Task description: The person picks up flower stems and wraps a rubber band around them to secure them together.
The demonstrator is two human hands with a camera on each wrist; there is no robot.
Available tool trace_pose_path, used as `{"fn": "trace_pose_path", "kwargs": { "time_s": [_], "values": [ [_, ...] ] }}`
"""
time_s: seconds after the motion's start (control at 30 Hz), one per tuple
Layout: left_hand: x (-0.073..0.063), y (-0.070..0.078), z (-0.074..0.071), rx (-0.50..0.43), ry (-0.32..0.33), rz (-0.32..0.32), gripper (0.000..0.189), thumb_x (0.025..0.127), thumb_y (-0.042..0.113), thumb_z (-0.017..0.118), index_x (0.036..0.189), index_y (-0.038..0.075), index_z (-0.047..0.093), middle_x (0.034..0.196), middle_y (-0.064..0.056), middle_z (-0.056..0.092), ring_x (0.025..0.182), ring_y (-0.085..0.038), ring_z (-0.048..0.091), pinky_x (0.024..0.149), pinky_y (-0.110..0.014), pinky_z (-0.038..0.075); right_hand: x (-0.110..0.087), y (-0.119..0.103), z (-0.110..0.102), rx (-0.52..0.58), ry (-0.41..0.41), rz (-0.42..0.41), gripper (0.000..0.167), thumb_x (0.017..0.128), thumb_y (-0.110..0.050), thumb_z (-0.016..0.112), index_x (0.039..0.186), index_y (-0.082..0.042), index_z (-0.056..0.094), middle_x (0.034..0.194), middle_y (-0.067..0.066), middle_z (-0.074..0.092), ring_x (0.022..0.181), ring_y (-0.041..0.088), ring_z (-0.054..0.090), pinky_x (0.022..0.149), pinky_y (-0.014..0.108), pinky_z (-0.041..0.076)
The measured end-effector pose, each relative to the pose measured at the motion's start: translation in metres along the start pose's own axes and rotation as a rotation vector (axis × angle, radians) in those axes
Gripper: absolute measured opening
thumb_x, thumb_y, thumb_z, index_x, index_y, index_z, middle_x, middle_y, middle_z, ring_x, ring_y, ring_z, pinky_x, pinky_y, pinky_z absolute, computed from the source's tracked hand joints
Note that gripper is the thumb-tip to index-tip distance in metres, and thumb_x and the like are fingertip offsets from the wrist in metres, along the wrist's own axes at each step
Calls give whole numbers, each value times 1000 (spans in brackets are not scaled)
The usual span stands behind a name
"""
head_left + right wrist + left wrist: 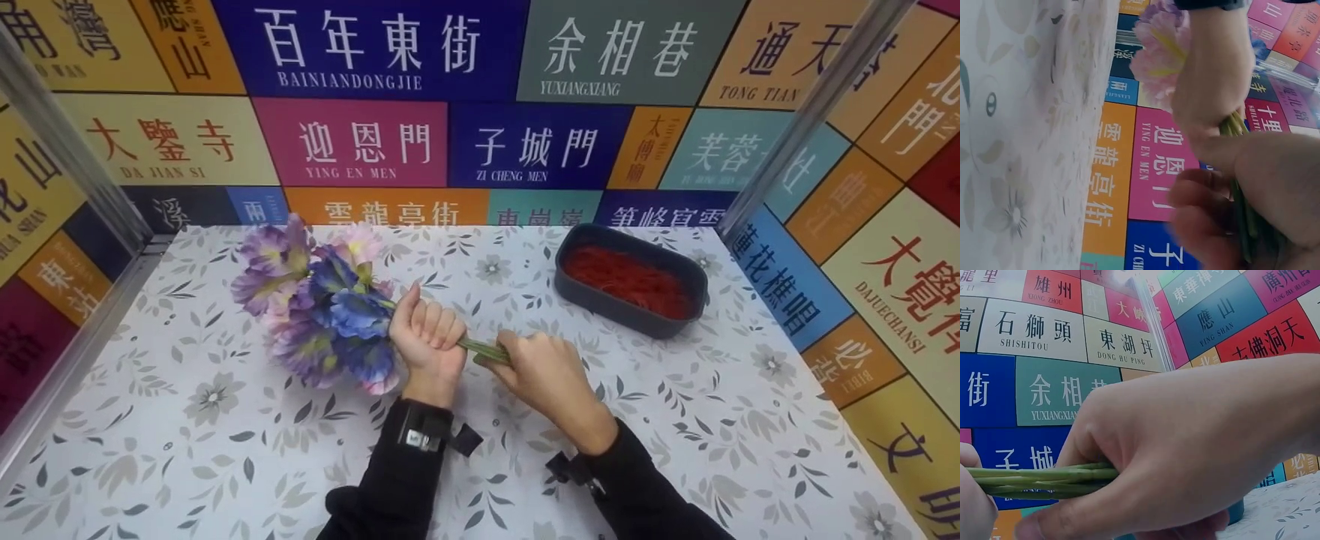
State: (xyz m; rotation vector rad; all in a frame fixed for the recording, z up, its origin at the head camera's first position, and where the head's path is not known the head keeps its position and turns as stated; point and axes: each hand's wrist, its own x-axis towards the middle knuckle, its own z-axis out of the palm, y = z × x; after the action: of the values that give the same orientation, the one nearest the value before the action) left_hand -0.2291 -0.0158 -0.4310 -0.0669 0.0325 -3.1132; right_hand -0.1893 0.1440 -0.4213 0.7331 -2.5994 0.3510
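Note:
A bunch of purple, blue and pink flowers (322, 307) is held on its side over the table, blooms to the left. My left hand (429, 341) grips the green stems (484, 348) just below the blooms, fingers curled round them. Further down, my right hand (547, 375) holds the stem ends, which run into its palm. In the left wrist view, the right hand (1168, 455) wraps its thumb and fingers about the bundled stems (1044, 479). The right wrist view shows pink petals (1159, 53) behind the left wrist and stems (1249, 225) between the right thumb and fingers.
A dark grey rectangular container (630, 319) with red shredded filling (626, 277) stands at the back right of the table. White cloth with a leaf pattern (217, 465) covers the table. Panels of coloured signs (480, 142) rise behind and beside it, with metal posts at the corners.

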Motion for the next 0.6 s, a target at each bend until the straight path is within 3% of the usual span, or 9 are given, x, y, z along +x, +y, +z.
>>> {"fn": "trace_pose_path", "kwargs": {
  "time_s": [0.07, 0.13, 0.23, 0.33, 0.47, 0.6],
  "values": [
    [0, 2, 1, 0, 15, 7, 60, 108, 21, 35, 48, 17, 33, 38, 6, 30, 38, -5, 11, 34, -18, 13, -1, 1, -8, 48, -46, 23, 42, 88, -56, 73, 85, -15, 61, 60, -4, 47, 48, 15, 45, 42, 33, 38],
    [0, 4, 2, -3, 19, 13, 60, 108, 21, 35, 48, 17, 32, 38, 6, 30, 38, -5, 11, 34, -18, 13, -1, 3, -18, 85, -78, 47, 48, 87, -63, 69, 97, -16, 65, 69, -4, 57, 57, 16, 54, 47, 34, 44],
    [-1, 7, 3, -36, -9, 6, 59, 108, 22, 32, 49, 18, 29, 39, 7, 26, 39, -5, 10, 35, -18, 11, 0, 5, -36, 130, -95, 64, 56, 90, -64, 64, 116, -15, 67, 97, 0, 69, 84, 20, 66, 67, 39, 55],
    [-1, 8, 5, -64, -45, -13, 59, 108, 22, 29, 49, 18, 28, 41, 7, 23, 39, -5, 10, 36, -18, 9, 6, 14, -54, 139, -73, 62, 57, 96, -59, 60, 127, -12, 65, 118, 4, 68, 105, 25, 65, 84, 45, 55],
    [-2, 8, 7, -61, -38, -14, 61, 108, 22, 29, 47, 17, 31, 39, 6, 27, 39, -5, 11, 36, -18, 10, 18, 44, -66, 146, -42, 109, 49, 100, -49, 60, 129, -10, 63, 119, 7, 66, 106, 27, 63, 87, 47, 53],
    [-3, 8, 7, -51, -5, -3, 62, 108, 21, 32, 47, 16, 33, 38, 5, 30, 38, -5, 11, 35, -19, 11, 28, 88, -64, 165, -27, 233, 40, 101, -40, 62, 125, -8, 64, 115, 10, 66, 102, 29, 63, 87, 50, 51]
  ]
}}
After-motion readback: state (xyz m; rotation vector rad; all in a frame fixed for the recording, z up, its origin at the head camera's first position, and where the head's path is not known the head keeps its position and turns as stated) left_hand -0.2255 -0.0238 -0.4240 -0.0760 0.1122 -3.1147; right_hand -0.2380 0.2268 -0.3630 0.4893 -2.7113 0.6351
